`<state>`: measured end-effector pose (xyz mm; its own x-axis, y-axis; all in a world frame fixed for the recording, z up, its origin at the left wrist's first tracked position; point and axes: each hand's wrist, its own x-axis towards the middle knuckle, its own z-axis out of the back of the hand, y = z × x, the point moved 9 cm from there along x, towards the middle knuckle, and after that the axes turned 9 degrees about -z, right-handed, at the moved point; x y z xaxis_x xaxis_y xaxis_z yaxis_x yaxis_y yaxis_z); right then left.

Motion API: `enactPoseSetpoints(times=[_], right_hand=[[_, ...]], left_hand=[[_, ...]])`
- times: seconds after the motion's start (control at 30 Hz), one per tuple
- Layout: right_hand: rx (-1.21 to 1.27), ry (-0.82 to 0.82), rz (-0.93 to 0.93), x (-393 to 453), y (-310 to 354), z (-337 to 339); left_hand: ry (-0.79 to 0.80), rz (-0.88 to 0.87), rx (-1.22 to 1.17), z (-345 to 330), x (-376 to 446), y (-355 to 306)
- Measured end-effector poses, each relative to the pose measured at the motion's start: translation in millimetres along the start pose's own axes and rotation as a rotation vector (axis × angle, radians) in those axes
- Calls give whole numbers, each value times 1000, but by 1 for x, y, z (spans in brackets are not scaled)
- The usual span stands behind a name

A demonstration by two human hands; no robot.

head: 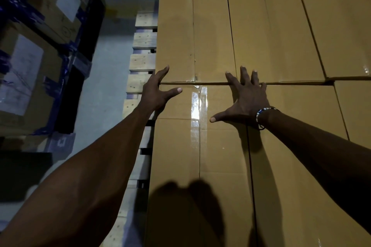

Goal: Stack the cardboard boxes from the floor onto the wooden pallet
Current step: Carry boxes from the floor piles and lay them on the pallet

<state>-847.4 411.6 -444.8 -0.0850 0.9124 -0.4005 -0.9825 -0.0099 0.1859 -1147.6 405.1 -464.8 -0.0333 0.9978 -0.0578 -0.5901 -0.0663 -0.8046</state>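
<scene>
- Centre frame: right hand [248, 99] lies flat, fingers spread, on the near box [220, 156], fingertips over the seam with the far box [200, 26], apparently pressing it level.
- Left hand [158, 90], open, gripping nothing, braces the box's left corner, likely squaring it.
- Pallet [140, 62] slats show left of the stack.
</scene>
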Motion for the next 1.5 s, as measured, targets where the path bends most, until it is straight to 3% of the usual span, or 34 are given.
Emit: enactPoseSetpoints(times=[0.63,0.87,0.97,1.07,1.23,1.5], right_hand=[[-11,-12,-28,-1,-5,-4],[18,-17,-27,-12,-6,-5],[63,-25,-30,-26,-8,-6],[137,-39,-50,-47,-17,-4],[273,-76,-141,-88,-48,15],[491,-109,-208,-167,-76,91]], left_hand=[[64,0,49,-4,3,-7],[152,18,292,-14,6,-14],[145,97,471,-17,-2,-33],[152,64,546,-31,-22,-59],[154,-27,477,-38,-69,-90],[-76,34,192,29,-120,-163]])
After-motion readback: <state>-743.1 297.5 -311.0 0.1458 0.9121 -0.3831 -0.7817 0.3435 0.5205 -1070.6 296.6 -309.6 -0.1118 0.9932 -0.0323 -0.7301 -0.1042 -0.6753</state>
